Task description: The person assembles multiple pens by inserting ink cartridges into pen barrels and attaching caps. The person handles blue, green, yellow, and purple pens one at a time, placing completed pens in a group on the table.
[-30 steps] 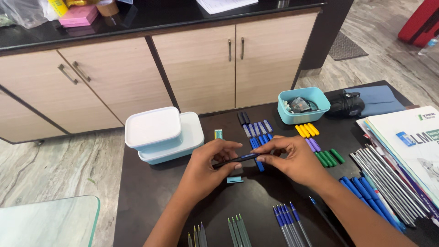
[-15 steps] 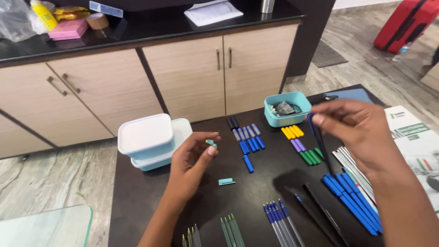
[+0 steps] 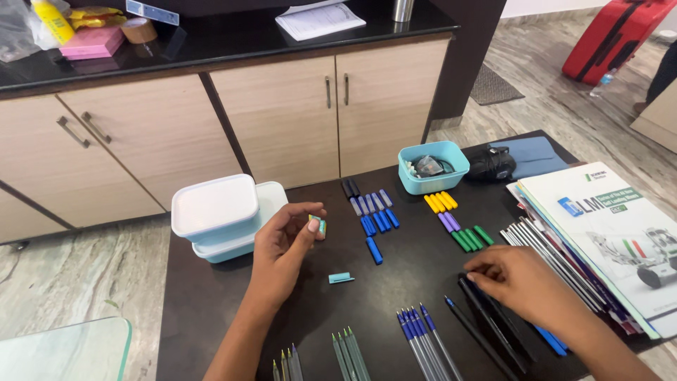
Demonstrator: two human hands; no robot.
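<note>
My left hand (image 3: 285,250) is raised over the dark table (image 3: 211,310) and pinches a small teal pen cap (image 3: 321,225) between thumb and fingers. My right hand (image 3: 522,282) rests palm down at the right, fingers on a black pen (image 3: 486,317) among other dark pens. Another teal cap (image 3: 340,278) lies on the table between the hands. Rows of caps lie further back: dark and blue caps (image 3: 372,212), yellow caps (image 3: 440,202), purple and green caps (image 3: 465,233). One blue cap (image 3: 374,250) lies apart. Blue pens (image 3: 423,339) and green pens (image 3: 349,353) lie near the front edge.
Two stacked lidded plastic boxes (image 3: 222,212) stand at the left. A teal tub (image 3: 433,166) and a black pouch (image 3: 491,164) sit at the back. Booklets (image 3: 613,226) and grey pens (image 3: 557,261) fill the right side. Cabinets (image 3: 282,120) stand behind; a glass edge (image 3: 63,353) shows bottom left.
My hands held a pen together over the blue caps, then parted. My right hand swung right and came down onto the black pens. My left hand stayed, holding the teal cap.
</note>
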